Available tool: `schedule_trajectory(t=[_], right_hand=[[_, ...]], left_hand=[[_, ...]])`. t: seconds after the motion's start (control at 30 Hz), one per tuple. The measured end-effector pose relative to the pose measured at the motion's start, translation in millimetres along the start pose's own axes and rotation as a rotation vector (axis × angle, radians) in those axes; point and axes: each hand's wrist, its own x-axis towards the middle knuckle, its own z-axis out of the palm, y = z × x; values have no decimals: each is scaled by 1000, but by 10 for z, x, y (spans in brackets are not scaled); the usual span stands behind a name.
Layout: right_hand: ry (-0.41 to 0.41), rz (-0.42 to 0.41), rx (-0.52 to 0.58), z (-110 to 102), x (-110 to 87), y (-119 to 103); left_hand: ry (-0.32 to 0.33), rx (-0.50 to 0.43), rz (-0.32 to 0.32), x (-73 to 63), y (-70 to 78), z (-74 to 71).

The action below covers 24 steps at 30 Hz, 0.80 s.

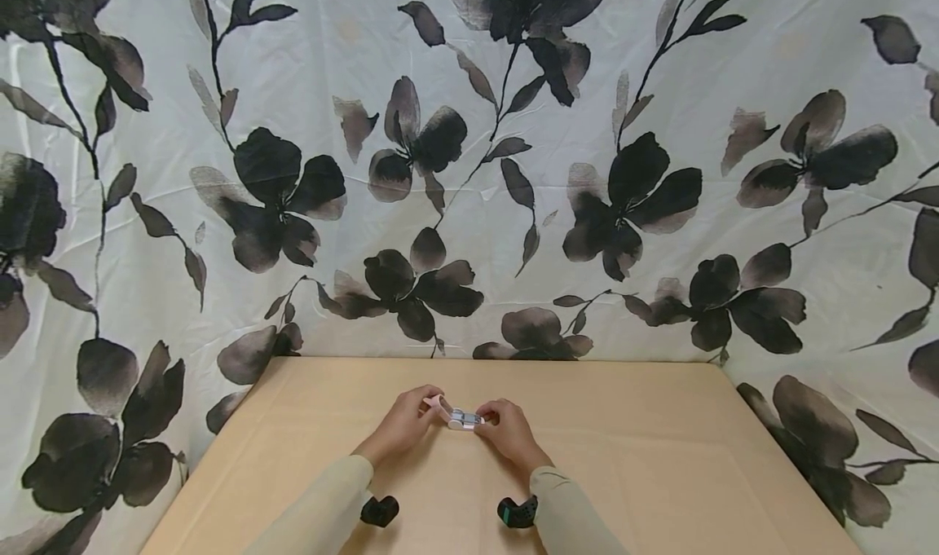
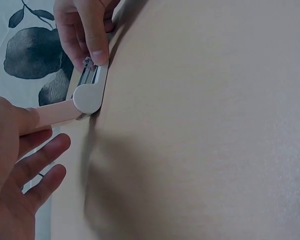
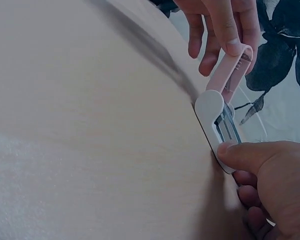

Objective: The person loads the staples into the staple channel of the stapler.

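Note:
A folding peeler in pink and white, with metal blades, is held between both hands over the table. My left hand pinches the end of its pink arm between thumb and index finger, while the other fingers spread loosely below, as the left wrist view shows. The white arm is gripped at its far end by my right hand, thumb on its side next to the metal blade. At a round white hinge the two arms meet, unfolded at a wide angle, with the white arm close over the tabletop.
The light wooden table spreads out around both hands. A white cloth with dark printed flowers hangs behind the table and along its sides. Dark bands sit at both wrists, below pale sleeves.

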Motion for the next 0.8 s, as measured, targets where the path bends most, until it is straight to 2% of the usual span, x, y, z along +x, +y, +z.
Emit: schedule_trajectory(t=[0.33,0.8], right_hand=[[-16,2,14,-5,3,11],[-22,26,27,-12,15,9]], left_hand=[[-10,4,-4,21,27,5],[5,61,41,32,48,20]])
